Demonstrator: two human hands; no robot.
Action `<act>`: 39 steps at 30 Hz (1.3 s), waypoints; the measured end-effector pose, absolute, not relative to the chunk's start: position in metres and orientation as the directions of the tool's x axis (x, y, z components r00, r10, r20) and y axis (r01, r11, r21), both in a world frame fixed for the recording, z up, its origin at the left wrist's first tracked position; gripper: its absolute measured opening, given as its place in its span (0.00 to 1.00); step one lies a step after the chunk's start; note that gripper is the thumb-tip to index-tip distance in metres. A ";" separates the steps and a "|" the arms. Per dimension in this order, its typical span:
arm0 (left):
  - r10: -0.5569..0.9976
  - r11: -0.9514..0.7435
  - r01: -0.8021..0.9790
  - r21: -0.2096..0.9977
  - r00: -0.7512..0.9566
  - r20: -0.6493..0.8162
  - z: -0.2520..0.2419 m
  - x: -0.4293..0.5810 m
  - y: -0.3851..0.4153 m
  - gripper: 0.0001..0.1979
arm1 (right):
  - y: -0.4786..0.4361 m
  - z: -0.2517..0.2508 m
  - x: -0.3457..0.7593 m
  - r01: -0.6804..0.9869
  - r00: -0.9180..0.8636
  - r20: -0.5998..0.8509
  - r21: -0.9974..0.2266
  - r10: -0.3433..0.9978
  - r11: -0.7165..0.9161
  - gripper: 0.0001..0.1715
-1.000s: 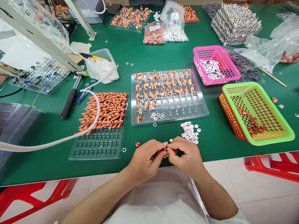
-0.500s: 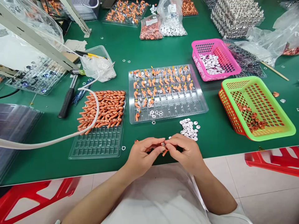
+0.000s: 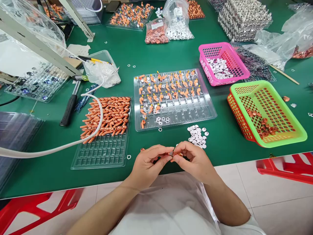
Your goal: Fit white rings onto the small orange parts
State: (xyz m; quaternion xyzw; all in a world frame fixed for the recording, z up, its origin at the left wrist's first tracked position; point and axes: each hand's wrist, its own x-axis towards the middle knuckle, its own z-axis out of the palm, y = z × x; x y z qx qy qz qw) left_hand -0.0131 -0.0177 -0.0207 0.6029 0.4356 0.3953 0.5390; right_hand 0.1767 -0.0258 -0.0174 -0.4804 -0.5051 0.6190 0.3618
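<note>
Lower centre: my left grip [image 3: 148,165] pinches grey piece [image 3: 171,153], right grip [image 3: 197,162] orange part [image 3: 177,155]; probably mating them, next needs steady alignment.

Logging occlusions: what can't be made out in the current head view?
Head view:
Small orange-and-grey workpiece: full shape, hidden by left hand and right hand.
Red perforated plastic basket: interior, mostly hidden by lime-green plastic basket.
Crumpled clear plastic bag: extent, cut off by right edge.

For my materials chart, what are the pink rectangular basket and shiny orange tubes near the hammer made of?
Pink rectangular basket: probably satin moulded plastic, given its evenly holed walls. Shiny orange tubes: glossy plastic or coated metal, perhaps; highlights fit both.
</note>
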 end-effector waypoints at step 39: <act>0.859 0.457 0.043 0.888 0.238 -0.453 -0.002 -0.001 -0.008 0.05 | -0.032 -0.022 0.179 0.079 -0.166 -0.172 -0.984 0.971 -0.161 0.02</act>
